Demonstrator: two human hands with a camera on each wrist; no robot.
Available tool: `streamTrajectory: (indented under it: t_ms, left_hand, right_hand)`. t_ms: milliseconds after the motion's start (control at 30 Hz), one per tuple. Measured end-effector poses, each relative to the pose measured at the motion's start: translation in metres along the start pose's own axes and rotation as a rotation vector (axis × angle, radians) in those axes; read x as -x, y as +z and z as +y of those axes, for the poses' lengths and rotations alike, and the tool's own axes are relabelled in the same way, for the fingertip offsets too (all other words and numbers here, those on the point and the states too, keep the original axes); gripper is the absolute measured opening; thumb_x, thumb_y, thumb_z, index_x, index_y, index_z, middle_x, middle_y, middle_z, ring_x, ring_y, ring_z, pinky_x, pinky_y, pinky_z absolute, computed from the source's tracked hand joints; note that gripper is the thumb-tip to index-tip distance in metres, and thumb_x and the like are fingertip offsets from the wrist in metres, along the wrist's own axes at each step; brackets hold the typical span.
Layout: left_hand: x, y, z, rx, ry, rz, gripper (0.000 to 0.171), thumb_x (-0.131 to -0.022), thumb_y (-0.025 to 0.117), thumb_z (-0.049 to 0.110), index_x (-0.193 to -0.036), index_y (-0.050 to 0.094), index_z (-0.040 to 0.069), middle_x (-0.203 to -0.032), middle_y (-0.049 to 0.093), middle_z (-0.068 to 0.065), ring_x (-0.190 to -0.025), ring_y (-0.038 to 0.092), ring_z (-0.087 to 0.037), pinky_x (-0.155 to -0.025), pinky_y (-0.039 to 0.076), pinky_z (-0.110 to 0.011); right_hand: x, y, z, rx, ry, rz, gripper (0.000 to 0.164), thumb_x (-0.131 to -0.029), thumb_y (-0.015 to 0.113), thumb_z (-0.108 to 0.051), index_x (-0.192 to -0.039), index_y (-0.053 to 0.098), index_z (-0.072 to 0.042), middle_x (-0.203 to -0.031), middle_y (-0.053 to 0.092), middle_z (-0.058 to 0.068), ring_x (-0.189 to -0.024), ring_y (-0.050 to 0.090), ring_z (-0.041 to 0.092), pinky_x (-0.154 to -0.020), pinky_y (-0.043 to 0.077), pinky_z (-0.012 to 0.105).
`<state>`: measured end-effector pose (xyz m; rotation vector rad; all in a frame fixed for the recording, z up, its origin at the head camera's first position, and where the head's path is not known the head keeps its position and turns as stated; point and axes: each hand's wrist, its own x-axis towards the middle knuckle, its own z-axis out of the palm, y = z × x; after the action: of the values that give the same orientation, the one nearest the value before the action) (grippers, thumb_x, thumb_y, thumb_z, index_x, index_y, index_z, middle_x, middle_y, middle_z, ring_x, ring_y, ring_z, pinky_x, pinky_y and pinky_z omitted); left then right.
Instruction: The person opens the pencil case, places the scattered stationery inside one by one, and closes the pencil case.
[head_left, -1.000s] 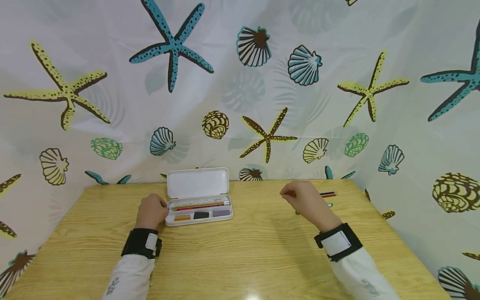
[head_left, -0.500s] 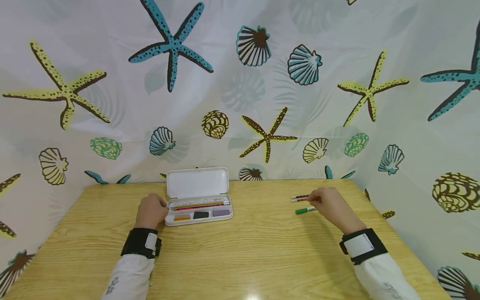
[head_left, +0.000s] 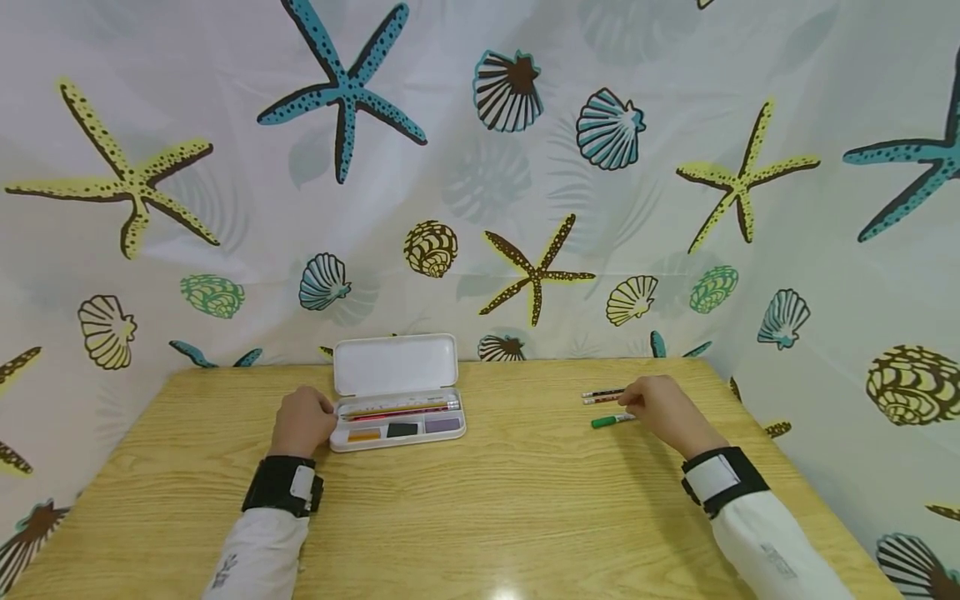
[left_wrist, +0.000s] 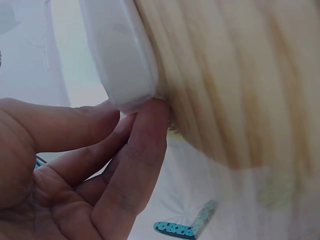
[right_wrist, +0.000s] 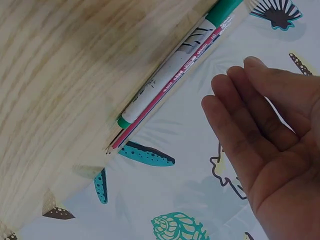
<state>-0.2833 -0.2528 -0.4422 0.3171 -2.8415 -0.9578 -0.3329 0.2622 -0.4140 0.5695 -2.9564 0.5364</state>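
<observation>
My left hand (head_left: 300, 421) pinches the left end of an open white pencil case (head_left: 395, 367); the left wrist view shows thumb and fingertips on the corner of the case (left_wrist: 122, 60). Inside the case lie a yellow pencil and a red pencil (head_left: 401, 412), with a clear ruler behind them. My right hand (head_left: 663, 412) hovers by a green-capped marker (head_left: 603, 422), a red pencil (head_left: 597, 401) and a black pencil (head_left: 598, 392). In the right wrist view its fingers are loosely bent, hold nothing and stand apart from the white-barrelled marker (right_wrist: 165, 82).
Orange, dark and purple blocks (head_left: 442, 426) fill the front compartments of the case. The wooden table (head_left: 480, 500) ends at a patterned cloth (head_left: 480, 183) behind and at the sides.
My right hand has moved right, from beside the pencils to over them and the marker, uncovering their left ends. The left hand and the pencil case have stayed in place.
</observation>
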Motion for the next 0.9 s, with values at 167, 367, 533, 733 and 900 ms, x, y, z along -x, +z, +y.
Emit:
streamTrajectory:
  t_ms: [167, 367, 533, 733, 900]
  left_hand:
    - [0.000, 0.000, 0.000, 0.006, -0.005, -0.008, 0.011, -0.087, 0.065, 0.000, -0.085, 0.070, -0.009, -0.076, 0.066, -0.017, -0.066, 0.061, -0.029, -0.055, 0.048, -0.035]
    - [0.001, -0.001, 0.002, 0.002, -0.011, -0.010, 0.010, -0.087, 0.066, 0.000, -0.085, 0.070, -0.009, -0.077, 0.065, -0.017, -0.067, 0.060, -0.030, -0.055, 0.047, -0.035]
    - [0.001, -0.001, 0.003, -0.001, -0.018, -0.013, 0.010, -0.087, 0.065, 0.000, -0.086, 0.070, -0.009, -0.077, 0.066, -0.017, -0.067, 0.061, -0.029, -0.055, 0.048, -0.035]
    - [0.002, -0.001, 0.002, 0.006, -0.008, -0.006, 0.010, -0.086, 0.065, 0.000, -0.084, 0.070, -0.009, -0.075, 0.065, -0.016, -0.064, 0.061, -0.028, -0.054, 0.048, -0.035]
    - [0.003, -0.002, 0.003, 0.009, -0.017, -0.010, 0.010, -0.086, 0.065, 0.000, -0.084, 0.070, -0.009, -0.075, 0.065, -0.016, -0.065, 0.061, -0.029, -0.054, 0.048, -0.035]
  right_hand:
    - [-0.006, 0.007, 0.005, 0.013, 0.016, -0.035, 0.016, -0.088, 0.072, 0.009, -0.102, 0.078, 0.003, -0.097, 0.074, 0.015, -0.090, 0.070, 0.030, -0.079, 0.058, 0.044]
    - [-0.011, 0.013, 0.012, 0.029, 0.026, -0.067, 0.017, -0.088, 0.072, 0.008, -0.104, 0.078, 0.002, -0.100, 0.074, 0.015, -0.091, 0.069, 0.030, -0.082, 0.056, 0.047]
    - [-0.014, 0.015, 0.014, 0.005, 0.041, -0.104, 0.017, -0.088, 0.072, 0.009, -0.103, 0.078, 0.003, -0.099, 0.074, 0.015, -0.091, 0.068, 0.029, -0.081, 0.057, 0.046]
    - [-0.017, 0.019, 0.015, -0.005, 0.063, -0.121, 0.019, -0.086, 0.072, 0.012, -0.102, 0.078, 0.003, -0.098, 0.074, 0.013, -0.091, 0.068, 0.028, -0.080, 0.057, 0.044]
    - [-0.018, 0.021, 0.016, -0.009, 0.058, -0.124, 0.021, -0.085, 0.072, 0.014, -0.100, 0.078, 0.002, -0.096, 0.074, 0.012, -0.090, 0.069, 0.028, -0.081, 0.057, 0.045]
